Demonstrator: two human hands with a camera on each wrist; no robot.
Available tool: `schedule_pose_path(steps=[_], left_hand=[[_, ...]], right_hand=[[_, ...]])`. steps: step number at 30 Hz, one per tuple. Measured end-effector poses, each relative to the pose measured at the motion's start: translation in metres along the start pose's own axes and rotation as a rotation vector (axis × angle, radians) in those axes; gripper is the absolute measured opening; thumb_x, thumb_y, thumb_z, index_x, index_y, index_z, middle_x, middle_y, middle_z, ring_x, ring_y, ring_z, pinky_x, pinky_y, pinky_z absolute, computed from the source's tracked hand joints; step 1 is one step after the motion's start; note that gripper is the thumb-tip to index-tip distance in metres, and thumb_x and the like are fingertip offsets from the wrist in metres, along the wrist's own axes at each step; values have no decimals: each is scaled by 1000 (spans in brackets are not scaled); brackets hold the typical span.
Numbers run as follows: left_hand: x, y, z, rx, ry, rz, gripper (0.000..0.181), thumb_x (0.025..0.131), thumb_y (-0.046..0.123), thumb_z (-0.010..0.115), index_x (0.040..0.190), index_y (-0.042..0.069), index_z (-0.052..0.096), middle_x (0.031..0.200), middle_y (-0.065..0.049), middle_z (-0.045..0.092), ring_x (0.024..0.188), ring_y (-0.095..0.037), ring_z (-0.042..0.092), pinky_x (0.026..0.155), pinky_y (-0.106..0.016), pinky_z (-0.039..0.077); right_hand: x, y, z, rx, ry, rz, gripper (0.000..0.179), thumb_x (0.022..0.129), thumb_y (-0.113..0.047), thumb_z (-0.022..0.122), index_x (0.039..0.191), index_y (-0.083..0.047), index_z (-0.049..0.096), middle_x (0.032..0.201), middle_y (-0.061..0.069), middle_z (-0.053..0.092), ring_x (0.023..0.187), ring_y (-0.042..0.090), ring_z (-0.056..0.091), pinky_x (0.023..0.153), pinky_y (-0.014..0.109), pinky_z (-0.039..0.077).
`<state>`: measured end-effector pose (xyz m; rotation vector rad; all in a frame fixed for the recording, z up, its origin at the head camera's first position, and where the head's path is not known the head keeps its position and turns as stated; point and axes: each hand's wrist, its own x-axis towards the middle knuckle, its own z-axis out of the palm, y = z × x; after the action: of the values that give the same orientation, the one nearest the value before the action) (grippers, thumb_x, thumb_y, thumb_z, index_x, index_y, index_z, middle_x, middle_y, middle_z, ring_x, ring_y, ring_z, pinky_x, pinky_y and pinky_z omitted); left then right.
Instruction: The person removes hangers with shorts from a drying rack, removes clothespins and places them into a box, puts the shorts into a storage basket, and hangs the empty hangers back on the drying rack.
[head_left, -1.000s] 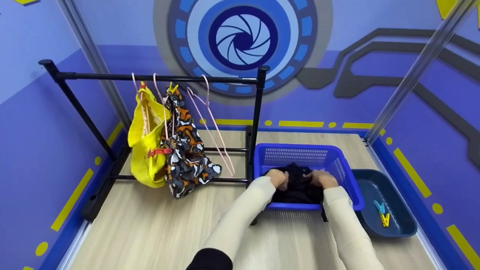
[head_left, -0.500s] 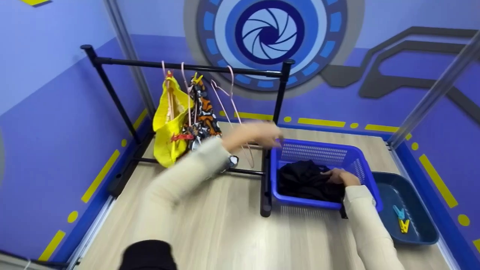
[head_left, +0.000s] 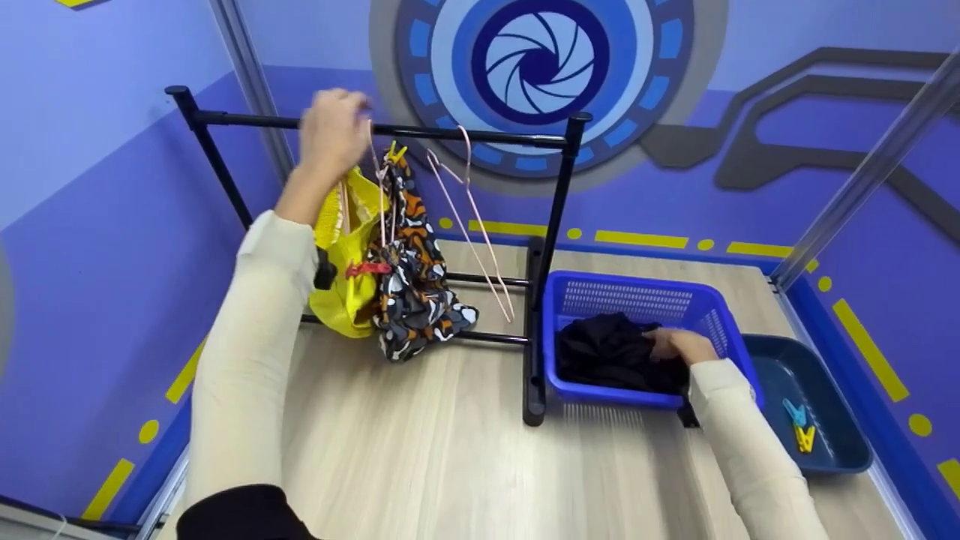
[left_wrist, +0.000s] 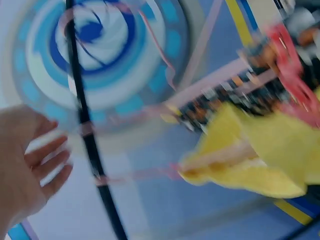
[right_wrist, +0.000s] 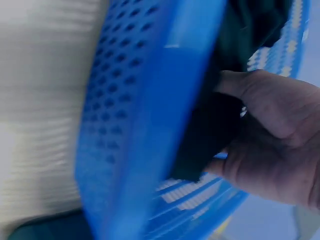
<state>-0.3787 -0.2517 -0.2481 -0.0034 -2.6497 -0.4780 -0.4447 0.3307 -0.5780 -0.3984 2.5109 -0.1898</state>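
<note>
My left hand [head_left: 334,131] is raised at the black rail [head_left: 517,141] of the clothes rack, overlapping it in the head view. In the left wrist view its loosely bent fingers hold nothing, a little apart from the rail. Below it a yellow garment [head_left: 337,292] and a black, white and orange patterned garment [head_left: 424,292] hang on pink hangers, with a red clothespin [head_left: 367,268] and a yellow clothespin [head_left: 396,153] on them. In the blue basket [head_left: 630,394] my right hand [right_wrist: 275,130] pinches a black garment [head_left: 607,349] between thumb and fingers.
A bare pink hanger [head_left: 491,247] hangs tilted near the rail's right end. Right of the basket stands a dark tray [head_left: 832,420] with a blue clothespin [head_left: 795,412] and a yellow one. The rack's right foot [head_left: 534,401] lies just left of the basket.
My left hand has left the black garment in the basket and moved up and left to the rail. The right hand stays at the garment. The head view has turned left.
</note>
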Motion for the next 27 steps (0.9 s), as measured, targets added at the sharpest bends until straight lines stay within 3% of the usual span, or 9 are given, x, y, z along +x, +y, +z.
schedule_pose_path(steps=[1, 3, 5, 9, 12, 15, 17, 21, 27], left_hand=[[1, -11, 0, 27, 36, -39, 38, 105, 17, 46, 138, 6, 60, 147, -18, 56, 139, -38, 47, 114, -52, 41], [0, -29, 1, 49, 66, -114, 43, 106, 20, 43, 143, 3, 54, 153, -22, 49, 145, -40, 39, 120, -55, 33], [-3, -44, 1, 72, 37, -186, 49, 110, 27, 34, 149, 0, 46, 158, -24, 41, 150, -41, 32, 124, -56, 25], [-7, -62, -2, 168, -91, -240, 63, 112, 38, 16, 156, -3, 32, 163, -29, 28, 155, -45, 18, 128, -57, 11], [-7, -67, -6, 224, -195, -245, 69, 110, 41, 6, 159, -7, 16, 167, -30, 14, 158, -44, 7, 129, -58, 3], [-7, -66, -10, 243, -263, -253, 70, 110, 41, 3, 160, -8, 6, 168, -30, 7, 158, -43, 3, 128, -58, 3], [-5, -66, -12, 251, -280, -253, 69, 110, 40, 5, 160, -8, 8, 168, -30, 9, 158, -43, 5, 128, -59, 8], [-2, -66, -16, 320, -328, -202, 71, 110, 42, 6, 159, -8, 8, 167, -30, 10, 158, -43, 9, 122, -64, 24], [1, -69, -21, 408, -369, -124, 84, 108, 55, 15, 158, -12, 7, 165, -34, 8, 154, -49, 16, 114, -67, 35]], right_hand=[[-21, -31, -14, -26, -36, 69, 72, 91, -23, 71, 154, -5, 41, 154, 32, 42, 143, 51, 39, 115, 67, 35], [-45, -67, -34, -23, 7, 22, 74, 86, -17, 75, 150, 3, 43, 151, 33, 45, 141, 52, 42, 114, 65, 37], [-63, -102, -53, -16, 84, -31, 69, 86, -13, 75, 146, 7, 46, 148, 34, 48, 138, 53, 44, 113, 64, 39], [-84, -162, -83, -32, 376, -118, 43, 87, -9, 70, 126, 7, 65, 130, 30, 65, 122, 51, 60, 103, 62, 49], [-96, -206, -98, -20, 626, -97, 15, 86, -8, 62, 90, 2, 73, 100, 24, 74, 95, 47, 70, 83, 62, 57], [-109, -247, -106, -3, 791, -120, 13, 83, -9, 60, 76, -7, 71, 85, 18, 75, 80, 43, 71, 68, 60, 58], [-119, -276, -108, 0, 835, -175, 11, 87, -12, 66, 81, -9, 75, 87, 14, 77, 80, 40, 73, 68, 57, 59], [-131, -330, -106, 45, 807, -320, 11, 92, -19, 73, 98, -12, 80, 96, 7, 79, 86, 30, 75, 75, 47, 61], [-116, -396, -98, 205, 755, -545, 13, 96, -15, 70, 102, -6, 78, 96, 10, 79, 80, 22, 74, 75, 29, 61]])
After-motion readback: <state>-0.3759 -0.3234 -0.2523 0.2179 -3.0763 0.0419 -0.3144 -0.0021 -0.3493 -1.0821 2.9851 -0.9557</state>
